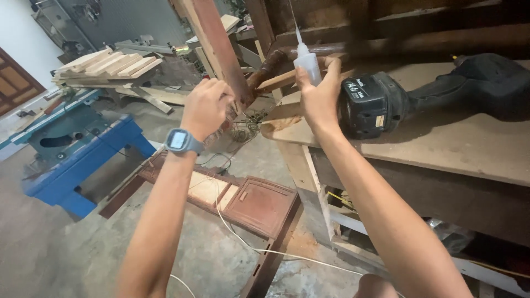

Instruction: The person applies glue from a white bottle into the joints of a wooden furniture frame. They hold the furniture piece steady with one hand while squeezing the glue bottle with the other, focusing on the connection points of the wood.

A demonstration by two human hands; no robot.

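Top centre of frame: right hand (320, 96) clenched round a white glue bottle (307, 60), left hand (205, 107) gripping the reddish wooden leg (221, 49). Squeeze too hard and glue probably drips onto the table (441, 149) by the cordless drill (430, 96).

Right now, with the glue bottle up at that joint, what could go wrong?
1. The right hand holds the glue bottle nozzle-up beside the wooden joint; glue may run onto the fingers or the workbench.
2. The cordless drill lies right by that wrist and could get knocked.
3. The left hand alone steadies the reddish post, which might slip.
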